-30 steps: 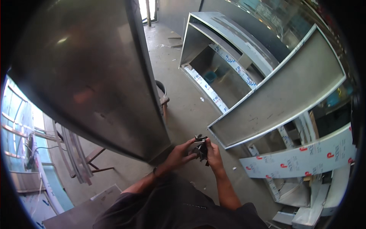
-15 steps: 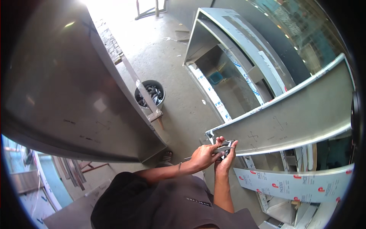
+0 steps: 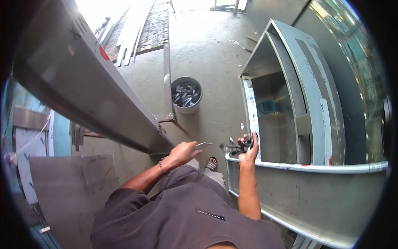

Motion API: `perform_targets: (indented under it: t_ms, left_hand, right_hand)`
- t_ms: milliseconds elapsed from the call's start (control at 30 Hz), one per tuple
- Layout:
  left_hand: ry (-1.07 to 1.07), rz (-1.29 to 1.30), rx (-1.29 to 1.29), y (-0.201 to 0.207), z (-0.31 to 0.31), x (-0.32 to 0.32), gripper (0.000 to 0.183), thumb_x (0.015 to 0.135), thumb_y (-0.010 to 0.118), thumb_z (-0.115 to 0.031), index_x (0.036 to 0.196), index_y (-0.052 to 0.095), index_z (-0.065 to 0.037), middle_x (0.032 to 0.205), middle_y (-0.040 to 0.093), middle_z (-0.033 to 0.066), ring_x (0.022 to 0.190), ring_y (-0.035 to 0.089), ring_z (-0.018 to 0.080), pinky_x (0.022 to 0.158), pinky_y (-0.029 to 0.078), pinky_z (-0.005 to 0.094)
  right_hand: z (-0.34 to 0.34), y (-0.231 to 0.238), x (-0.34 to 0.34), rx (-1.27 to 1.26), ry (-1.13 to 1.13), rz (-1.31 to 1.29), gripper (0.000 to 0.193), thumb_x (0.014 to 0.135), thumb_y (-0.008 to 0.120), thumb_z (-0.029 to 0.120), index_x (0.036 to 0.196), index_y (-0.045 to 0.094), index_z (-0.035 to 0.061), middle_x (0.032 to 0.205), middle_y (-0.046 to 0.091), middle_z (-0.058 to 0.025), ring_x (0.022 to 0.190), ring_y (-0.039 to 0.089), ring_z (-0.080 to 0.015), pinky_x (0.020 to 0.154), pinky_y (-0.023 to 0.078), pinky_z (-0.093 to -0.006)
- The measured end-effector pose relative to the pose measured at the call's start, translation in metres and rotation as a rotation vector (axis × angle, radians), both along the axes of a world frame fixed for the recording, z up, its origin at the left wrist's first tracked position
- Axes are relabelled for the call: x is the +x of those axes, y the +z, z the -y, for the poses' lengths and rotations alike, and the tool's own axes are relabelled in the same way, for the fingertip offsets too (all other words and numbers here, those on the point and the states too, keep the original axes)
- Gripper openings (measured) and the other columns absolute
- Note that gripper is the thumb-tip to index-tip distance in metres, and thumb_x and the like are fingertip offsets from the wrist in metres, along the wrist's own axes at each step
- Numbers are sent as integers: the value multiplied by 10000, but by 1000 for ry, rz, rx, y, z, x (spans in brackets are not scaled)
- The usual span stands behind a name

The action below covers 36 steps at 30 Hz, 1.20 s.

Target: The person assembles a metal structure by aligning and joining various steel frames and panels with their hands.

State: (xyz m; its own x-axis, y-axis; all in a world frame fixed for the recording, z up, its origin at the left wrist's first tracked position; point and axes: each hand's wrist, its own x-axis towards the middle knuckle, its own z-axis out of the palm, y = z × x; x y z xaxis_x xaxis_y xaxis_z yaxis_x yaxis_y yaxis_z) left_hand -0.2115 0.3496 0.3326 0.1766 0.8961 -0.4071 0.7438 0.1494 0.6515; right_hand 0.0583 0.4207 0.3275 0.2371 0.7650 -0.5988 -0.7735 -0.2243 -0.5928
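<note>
My left hand is closed on a thin, flat, pointed metal strip that sticks out to the right. Held up to the right of it, my right hand grips a loose bunch of dark metal scraps, their ends poking out leftward past the fingers. The two hands are apart. Beyond them on the floor stands a grey bucket filled with similar dark and shiny scraps.
A long sheet-metal panel slants along the left, beside a metal frame leg. To the right stands a metal cabinet with a blue container inside. A metal channel lies near my right forearm. My sandalled foot shows below.
My hands, together before, have moved apart, the left with the strip and the right with the scraps. The view has turned so that the bucket sits farther right.
</note>
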Motion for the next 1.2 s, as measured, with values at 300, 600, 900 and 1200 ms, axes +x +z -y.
perform_targets:
  t_ms: [300,600,900,1200]
  left_hand:
    - [647,-167,-240,-86,140,-69,457,942,683,-435,1083,704,0,939,708,276,945,676,482,770,527,527]
    - [969,-46,-606,-158,215,-49,433,948,681,-467,921,766,-44,807,734,183,787,725,333,727,532,437]
    - [1577,114,-778,-72,194,32,414,987,669,-422,773,717,-71,600,584,-26,536,528,62,504,404,278]
    - [1911,228,-1276,-44,151,186,356,1005,670,-375,868,734,-52,679,652,10,567,561,78,516,429,263]
  right_hand:
    - [-208,-12,-116,259,385,-548,289,936,745,316,823,636,73,798,661,-93,631,614,-161,748,563,-356]
    - [-323,-112,-252,155,429,-503,308,915,754,355,809,636,92,789,672,-89,601,607,-167,720,562,-349]
    - [-409,-336,-324,51,363,13,240,933,701,300,878,641,74,775,654,-73,626,615,-178,584,553,-347]
    - [-370,-479,-320,910,1571,1655,529,861,773,360,1259,622,46,1515,459,-200,1400,428,-392,1143,382,-523]
